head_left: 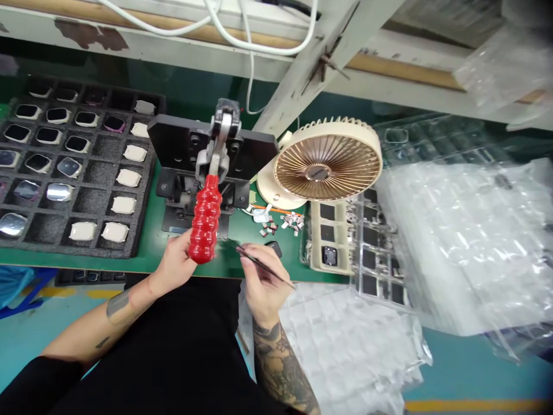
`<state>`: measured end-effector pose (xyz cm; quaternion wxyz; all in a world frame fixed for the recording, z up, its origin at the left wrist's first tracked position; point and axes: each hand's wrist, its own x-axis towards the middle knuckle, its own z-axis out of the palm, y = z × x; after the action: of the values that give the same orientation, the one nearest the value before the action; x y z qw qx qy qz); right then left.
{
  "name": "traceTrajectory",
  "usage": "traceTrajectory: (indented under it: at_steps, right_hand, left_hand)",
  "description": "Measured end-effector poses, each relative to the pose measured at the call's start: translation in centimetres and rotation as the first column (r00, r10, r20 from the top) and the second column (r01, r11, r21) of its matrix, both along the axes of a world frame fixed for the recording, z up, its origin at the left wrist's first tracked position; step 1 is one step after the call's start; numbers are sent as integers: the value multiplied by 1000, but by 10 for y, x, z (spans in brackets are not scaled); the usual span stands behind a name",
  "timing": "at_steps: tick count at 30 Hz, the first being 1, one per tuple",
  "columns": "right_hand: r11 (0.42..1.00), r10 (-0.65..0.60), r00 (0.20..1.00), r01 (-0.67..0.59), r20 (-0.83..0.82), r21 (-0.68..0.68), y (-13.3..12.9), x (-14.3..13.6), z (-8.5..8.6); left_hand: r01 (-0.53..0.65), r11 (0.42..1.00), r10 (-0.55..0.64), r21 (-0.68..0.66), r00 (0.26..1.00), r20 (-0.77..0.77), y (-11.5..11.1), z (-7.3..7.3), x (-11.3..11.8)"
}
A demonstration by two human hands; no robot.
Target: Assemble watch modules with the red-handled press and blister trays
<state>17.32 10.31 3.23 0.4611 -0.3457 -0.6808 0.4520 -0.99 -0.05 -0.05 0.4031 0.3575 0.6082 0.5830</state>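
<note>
A red ribbed handle (205,222) juts up closest to me, fixed to a black toggle-clamp fixture (173,144). Just beneath, the left hand (175,262) reaches in; its fingertips are hidden, so I can't tell whether it grips anything. The right hand (265,282) pinches slim, dark tweezers (273,272), tips near the fixture's base. The foam tray (143,207) suggests work part-way along: many dark-faced smartwatches (48,136), while several pale, rounded-square cases (115,231) show no screen. White cable (280,51) hangs at the back.
</note>
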Motion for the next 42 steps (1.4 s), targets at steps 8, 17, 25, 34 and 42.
traceTrajectory:
  at_steps: [8, 17, 25, 34, 42]
  right_hand:
    - [997, 32, 998, -28, -51, 77, -11, -33, -4]
    - [985, -15, 997, 3, -72, -171, -11, -40, -13]
    - [953, 63, 967, -133, -248, -274, -15, -27, -9]
    - [920, -69, 982, -6, -177, -391, -8, -35, -20]
    - [954, 139, 956, -199, -257, -225, 65, 77, 30]
  left_hand:
    - [31, 999, -32, 11, 996, 86, 0, 4, 0]
    - [27, 1000, -28, 4, 995, 95, 0, 6, 1]
    - [-18, 1000, 17, 1, 988, 154, 1, 2, 2]
    - [-48, 998, 35, 47, 967, 252, 3, 6, -4]
    - [-110, 992, 119, -56, 973, 197, 7, 16, 1]
